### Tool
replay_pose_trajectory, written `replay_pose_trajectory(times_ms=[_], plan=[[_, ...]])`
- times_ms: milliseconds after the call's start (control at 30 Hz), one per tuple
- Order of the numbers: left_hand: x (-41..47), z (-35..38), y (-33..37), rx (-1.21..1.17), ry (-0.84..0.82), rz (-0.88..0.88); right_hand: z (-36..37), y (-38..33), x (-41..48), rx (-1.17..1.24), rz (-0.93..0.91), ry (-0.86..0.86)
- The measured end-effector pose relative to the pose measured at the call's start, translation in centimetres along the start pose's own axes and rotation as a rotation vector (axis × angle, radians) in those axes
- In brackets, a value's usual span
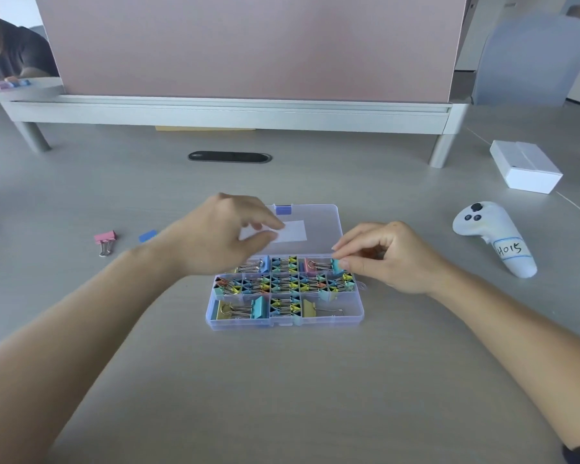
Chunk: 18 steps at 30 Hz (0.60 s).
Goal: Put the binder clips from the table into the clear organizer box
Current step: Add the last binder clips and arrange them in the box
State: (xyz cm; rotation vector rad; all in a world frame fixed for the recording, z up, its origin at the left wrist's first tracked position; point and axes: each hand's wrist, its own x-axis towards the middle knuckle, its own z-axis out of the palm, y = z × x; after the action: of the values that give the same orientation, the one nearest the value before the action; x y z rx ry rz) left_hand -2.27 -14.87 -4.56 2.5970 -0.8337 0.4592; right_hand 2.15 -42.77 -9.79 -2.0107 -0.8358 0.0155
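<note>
The clear organizer box point(355, 318) lies open in the middle of the table, its lid point(325, 219) folded back. Its compartments hold several coloured binder clips. My right hand point(385, 257) pinches a teal binder clip point(337, 265) over the box's back right compartment. My left hand point(221, 234) hovers over the box's back left part with fingers loosely bent and nothing in it. A pink binder clip point(105, 241) lies on the table to the left. A blue binder clip point(147, 235) lies next to it, partly hidden by my left forearm.
A white hand controller point(496, 237) with a label lies right of the box. A white cardboard box point(526, 166) sits at the far right. A raised shelf point(228, 110) with a pink partition runs along the back, and a black cable slot point(230, 157) lies before it.
</note>
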Motion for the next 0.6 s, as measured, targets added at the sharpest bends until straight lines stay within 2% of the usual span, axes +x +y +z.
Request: replay_pose_trajectory(times_ms=[167,333,500,600], plan=[[-2.0,-1.7,-3.5,0.08,0.038,-0.235,0.1,0.2,0.2,-0.034,0.002,0.046],[-3.7,-1.8,-5.8,0.06,-0.089,-0.429,1.1,0.7,0.4,-0.077,0.007,0.158],[-3.9,-1.4,-6.6,0.122,-0.219,-0.448,1.6,0.4,0.4,-0.079,0.004,0.239],[-3.9,-0.9,-6.5,0.134,-0.213,-0.428,1.6,0.2,0.5,-0.082,0.0,0.242]])
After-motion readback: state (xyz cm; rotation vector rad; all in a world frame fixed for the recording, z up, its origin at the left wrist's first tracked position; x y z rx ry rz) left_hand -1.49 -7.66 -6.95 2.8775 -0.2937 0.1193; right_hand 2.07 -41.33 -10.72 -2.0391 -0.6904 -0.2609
